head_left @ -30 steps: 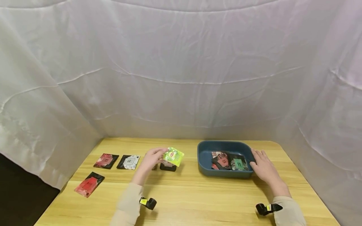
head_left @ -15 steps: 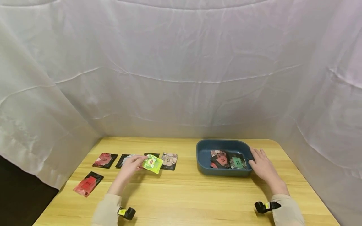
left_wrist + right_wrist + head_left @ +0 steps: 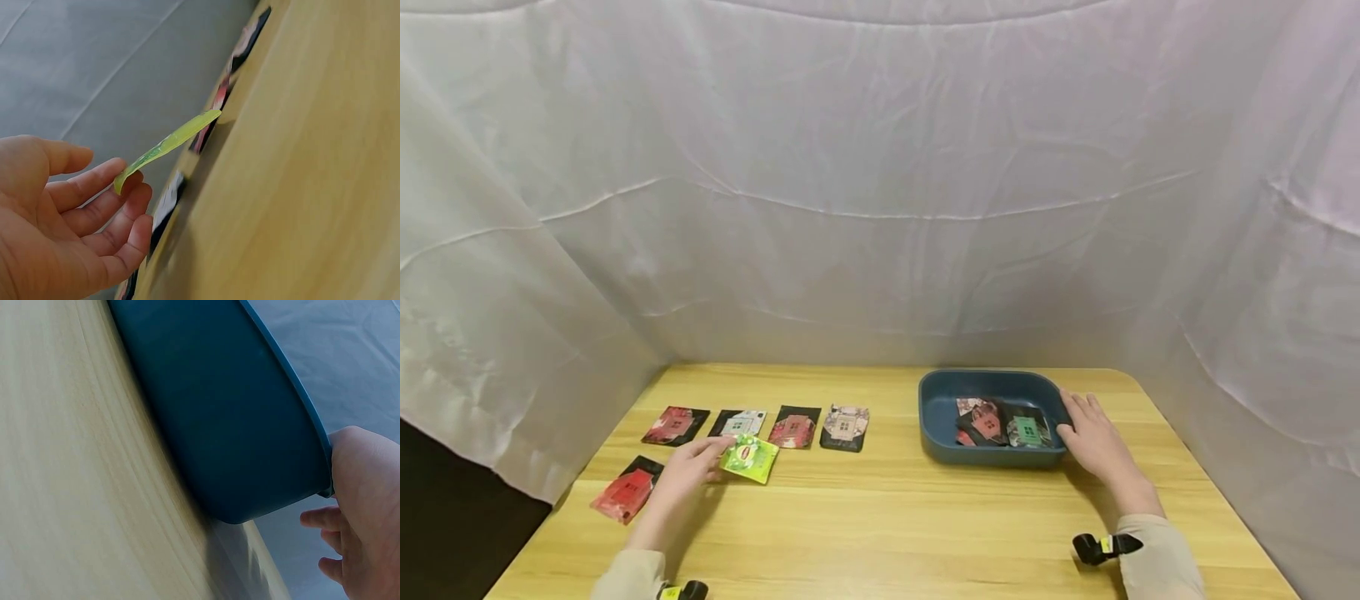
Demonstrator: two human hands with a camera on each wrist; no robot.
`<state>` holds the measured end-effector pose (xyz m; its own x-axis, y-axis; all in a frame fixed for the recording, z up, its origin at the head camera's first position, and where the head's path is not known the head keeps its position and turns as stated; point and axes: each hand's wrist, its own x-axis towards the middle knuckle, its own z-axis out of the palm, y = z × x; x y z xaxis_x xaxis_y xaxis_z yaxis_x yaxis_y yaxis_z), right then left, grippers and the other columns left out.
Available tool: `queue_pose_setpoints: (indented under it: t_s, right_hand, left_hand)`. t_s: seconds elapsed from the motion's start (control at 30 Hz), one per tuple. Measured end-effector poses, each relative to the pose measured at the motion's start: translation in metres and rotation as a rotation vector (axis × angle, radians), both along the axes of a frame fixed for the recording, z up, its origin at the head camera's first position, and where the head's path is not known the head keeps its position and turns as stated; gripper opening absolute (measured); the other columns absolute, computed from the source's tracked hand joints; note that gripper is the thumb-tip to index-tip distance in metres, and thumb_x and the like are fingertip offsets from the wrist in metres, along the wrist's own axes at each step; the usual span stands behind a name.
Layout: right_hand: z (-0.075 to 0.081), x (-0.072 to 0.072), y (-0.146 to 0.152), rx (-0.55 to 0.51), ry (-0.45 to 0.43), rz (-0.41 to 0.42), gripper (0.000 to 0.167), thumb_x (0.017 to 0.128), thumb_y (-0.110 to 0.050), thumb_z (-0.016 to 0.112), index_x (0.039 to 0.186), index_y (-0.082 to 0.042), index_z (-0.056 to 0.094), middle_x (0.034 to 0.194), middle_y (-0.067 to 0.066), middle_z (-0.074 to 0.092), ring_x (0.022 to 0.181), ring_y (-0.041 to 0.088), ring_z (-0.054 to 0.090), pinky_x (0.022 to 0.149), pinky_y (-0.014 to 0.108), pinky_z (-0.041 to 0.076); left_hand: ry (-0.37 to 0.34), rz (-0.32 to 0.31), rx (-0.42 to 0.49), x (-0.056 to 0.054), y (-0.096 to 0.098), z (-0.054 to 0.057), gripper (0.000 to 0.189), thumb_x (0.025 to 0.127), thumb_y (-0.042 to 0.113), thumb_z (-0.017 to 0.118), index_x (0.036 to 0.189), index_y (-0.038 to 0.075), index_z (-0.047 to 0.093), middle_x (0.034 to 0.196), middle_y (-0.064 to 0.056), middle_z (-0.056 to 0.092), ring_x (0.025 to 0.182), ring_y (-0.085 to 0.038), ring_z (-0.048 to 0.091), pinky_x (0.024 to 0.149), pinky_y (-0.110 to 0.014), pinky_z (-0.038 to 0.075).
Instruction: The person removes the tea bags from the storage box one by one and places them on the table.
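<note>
My left hand (image 3: 688,475) pinches a bright green Lipton tea bag packet (image 3: 750,458) by its edge, above the table at the left. In the left wrist view the packet (image 3: 165,147) is seen nearly edge-on, held up off the table at the fingertips. Just behind it lies a black and white tea packet (image 3: 747,422), partly covered. My right hand (image 3: 1101,446) rests against the right end of a blue bin (image 3: 940,446), thumb at the rim. In the right wrist view its other fingers (image 3: 331,569) stand loosely outside the bin.
Along the back lie a black and red packet (image 3: 795,427), a beige and black one (image 3: 845,427) and a dark red one (image 3: 676,426). Another red packet (image 3: 628,492) lies at front left. In the bin are a red packet (image 3: 985,422) and a green-labelled one (image 3: 1028,429).
My left hand has carried the green tea bag packet leftward and a little toward me, past the back row, uncovering the beige and the black and red packets. My right hand stays at the bin.
</note>
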<state>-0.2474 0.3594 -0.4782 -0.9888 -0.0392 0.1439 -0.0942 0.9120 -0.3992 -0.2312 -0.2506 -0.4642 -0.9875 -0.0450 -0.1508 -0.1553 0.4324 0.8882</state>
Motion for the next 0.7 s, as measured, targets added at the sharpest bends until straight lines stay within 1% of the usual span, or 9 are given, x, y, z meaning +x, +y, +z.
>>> queue_pose_setpoints:
  t_s: [0.1,0.17,0.23,0.27,0.3,0.37,0.43,0.53,0.7]
  right_hand:
    - [0.0,-0.001,0.0,-0.003,0.001,0.001,0.062,0.099,-0.021,0.044,0.152,0.003,0.023,0.152,0.034,0.026,0.144,0.054,0.011,0.113,0.069,0.015]
    - [-0.001,-0.001,0.001,0.001,0.002,0.001,0.062,0.099,-0.022,0.044,0.152,0.003,0.023,0.152,0.034,0.026,0.143,0.054,0.012,0.113,0.069,0.016]
    - [-0.001,-0.001,0.0,0.002,0.0,0.001,0.062,0.099,-0.022,0.044,0.152,0.003,0.023,0.152,0.034,0.026,0.143,0.054,0.013,0.113,0.069,0.016]
    - [-0.001,-0.001,0.0,0.003,0.0,0.001,0.062,0.099,-0.022,0.044,0.152,0.003,0.023,0.152,0.035,0.026,0.143,0.054,0.013,0.113,0.069,0.016]
    - [-0.001,-0.001,0.0,0.005,0.0,0.0,0.062,0.099,-0.022,0.044,0.152,0.003,0.023,0.152,0.035,0.026,0.143,0.054,0.013,0.113,0.069,0.016]
    - [-0.001,0.0,0.0,0.004,0.0,0.0,0.062,0.099,-0.022,0.044,0.152,0.003,0.023,0.152,0.035,0.026,0.143,0.054,0.013,0.113,0.068,0.016]
    - [0.0,0.0,0.0,0.001,0.0,0.001,0.062,0.099,-0.021,0.044,0.152,0.004,0.023,0.152,0.035,0.026,0.143,0.054,0.013,0.113,0.068,0.016]
    - [0.0,0.0,0.0,-0.002,0.0,0.004,0.062,0.099,-0.021,0.044,0.152,0.004,0.023,0.152,0.035,0.025,0.143,0.054,0.012,0.113,0.068,0.015]
    - [-0.001,-0.001,0.001,-0.005,0.001,0.006,0.062,0.099,-0.021,0.044,0.151,0.004,0.023,0.152,0.035,0.025,0.143,0.054,0.011,0.113,0.068,0.015]
  left_hand:
    - [-0.016,0.004,-0.015,0.002,-0.011,-0.001,0.051,0.103,0.037,0.047,0.136,-0.001,0.053,0.146,-0.027,0.044,0.118,-0.026,0.055,0.089,-0.031,0.054]
    - [-0.017,-0.008,-0.03,0.002,-0.019,-0.001,0.049,0.103,0.032,0.047,0.134,-0.006,0.054,0.137,-0.028,0.051,0.107,-0.019,0.06,0.084,-0.028,0.055]
    - [-0.026,-0.015,-0.056,0.002,-0.026,-0.001,0.046,0.102,0.028,0.048,0.13,-0.008,0.055,0.113,-0.025,0.062,0.089,-0.012,0.06,0.074,-0.024,0.055]
    - [-0.029,-0.021,-0.068,0.003,-0.029,-0.001,0.045,0.102,0.025,0.048,0.129,-0.01,0.056,0.101,-0.02,0.064,0.081,-0.009,0.059,0.07,-0.022,0.055]
    - [-0.034,-0.026,-0.071,0.003,-0.032,-0.002,0.044,0.102,0.023,0.049,0.128,-0.011,0.056,0.089,-0.014,0.063,0.074,-0.007,0.056,0.066,-0.021,0.053]
    - [-0.046,-0.041,-0.089,0.005,-0.038,-0.001,0.041,0.101,0.021,0.049,0.124,-0.012,0.057,0.075,-0.003,0.055,0.065,-0.007,0.051,0.059,-0.021,0.049]
    - [-0.058,-0.049,-0.113,0.007,-0.044,0.0,0.039,0.101,0.021,0.05,0.121,-0.011,0.059,0.071,0.0,0.053,0.062,-0.006,0.05,0.056,-0.02,0.048]
    - [-0.083,-0.067,-0.149,0.011,-0.052,0.002,0.039,0.1,0.021,0.05,0.12,-0.011,0.059,0.072,0.001,0.053,0.064,-0.007,0.05,0.057,-0.021,0.047]
    - [-0.121,-0.069,-0.177,0.015,-0.058,0.006,0.041,0.1,0.023,0.05,0.125,-0.009,0.057,0.072,0.001,0.052,0.065,-0.009,0.049,0.058,-0.022,0.047]
